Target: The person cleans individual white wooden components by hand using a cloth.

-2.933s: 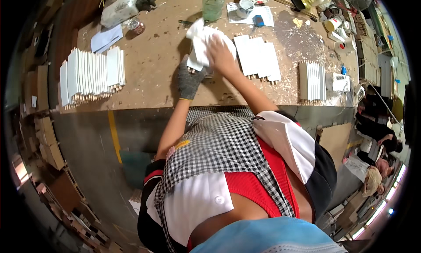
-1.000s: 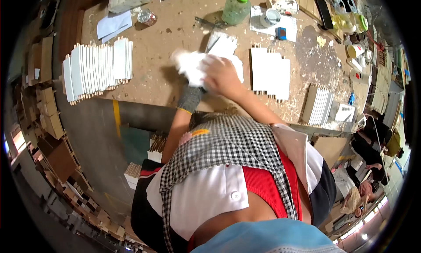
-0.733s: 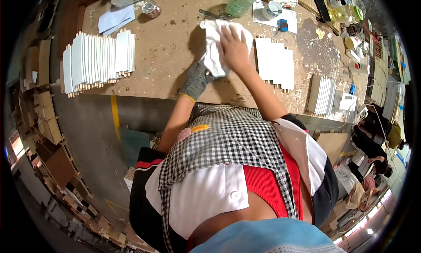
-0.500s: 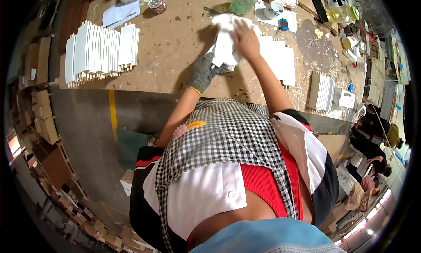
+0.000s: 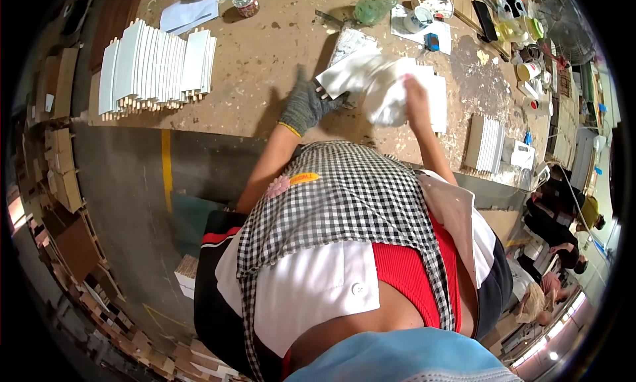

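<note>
A pale cloth (image 5: 386, 100), smeared by motion, hangs bunched from my bare right hand (image 5: 416, 102), whose fingers are closed on it. It covers part of a white panel (image 5: 346, 72) with short wooden pegs at its near end. My left hand (image 5: 306, 109), in a grey knit glove with a yellow cuff, is at that end, its fingers round the edge and partly hidden, its thumb raised to the side. Behind the panel lies a white-smeared block (image 5: 352, 43). More white panels (image 5: 434, 97) lie to the right, partly behind my right hand.
A long row of white pegged panels (image 5: 152, 64) stands at the left of the worktable (image 5: 245, 84). At the back are a green bottle (image 5: 376, 4), a red tin (image 5: 246, 3), a white cup (image 5: 418, 19) and a blue tape measure (image 5: 432, 42). A smaller panel stack (image 5: 485, 143) stands right.
My right hand has drawn the cloth rightward and nearer, off the panel's upper part, uncovering more of its white face. My left hand stays at the near end, its thumb now lifted.
</note>
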{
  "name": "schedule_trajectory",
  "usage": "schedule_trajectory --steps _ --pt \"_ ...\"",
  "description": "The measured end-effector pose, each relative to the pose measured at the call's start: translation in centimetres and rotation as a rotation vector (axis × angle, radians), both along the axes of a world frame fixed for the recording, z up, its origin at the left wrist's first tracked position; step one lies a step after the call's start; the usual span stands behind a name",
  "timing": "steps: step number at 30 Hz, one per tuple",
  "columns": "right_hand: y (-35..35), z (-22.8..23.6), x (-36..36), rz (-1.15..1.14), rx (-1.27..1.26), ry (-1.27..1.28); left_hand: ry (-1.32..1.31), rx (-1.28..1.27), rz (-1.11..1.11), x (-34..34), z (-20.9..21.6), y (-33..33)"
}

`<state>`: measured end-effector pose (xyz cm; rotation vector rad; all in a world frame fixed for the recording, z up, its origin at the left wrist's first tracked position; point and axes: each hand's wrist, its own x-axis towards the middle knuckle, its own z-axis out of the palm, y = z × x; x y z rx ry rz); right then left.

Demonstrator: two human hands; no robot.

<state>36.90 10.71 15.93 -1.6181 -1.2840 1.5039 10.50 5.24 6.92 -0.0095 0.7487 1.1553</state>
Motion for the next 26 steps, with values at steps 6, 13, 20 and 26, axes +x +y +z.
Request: schedule_trajectory --steps 6,13,20,26 --pt "2.3 -1.4 -3.7 -0.126 0.574 -0.044 1.058 0.169 -0.235 2.3 7.7 0.5" --pt "6.4 -4.0 -8.5 0.352 1.297 -0.593 1.610 0.552 -0.137 1.7 9.1 -1.3" --pt "13.5 -11.6 -1.7 -0.192 0.880 -0.627 1.632 0.445 -0.283 0.5 10.0 -0.8" --pt "6.7 -1.9 -6.4 -0.083 1.090 -0.284 1.739 0.503 -0.254 0.2 5.2 -1.4"
